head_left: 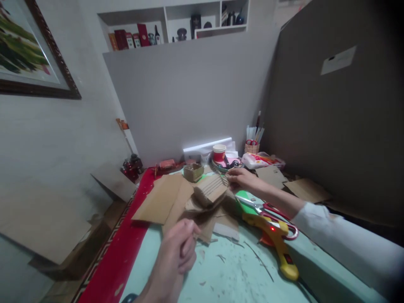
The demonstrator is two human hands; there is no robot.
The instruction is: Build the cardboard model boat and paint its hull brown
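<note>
My right hand (240, 179) reaches forward, its fingers pinched at the right edge of a ridged piece of corrugated cardboard (211, 188). That piece lies tilted over other brown cardboard pieces (160, 197). Nearer to me, my left hand (182, 247) is closed with curled fingers; whatever it may hold is hidden. A small woven-looking box (193, 172) stands behind the cardboard. Right of the pile, large scissors (252, 203) with red handles lie partly under a yellow hot glue gun (277, 244), whose red light is on.
The table has a pale green top (217, 282) with scraps and a red left border (126, 248). At the back stand a red and white paper cup (219, 153) and a basket of tools (251, 148). More cardboard (307, 190) lies at the right, beside a dark panel (328, 118).
</note>
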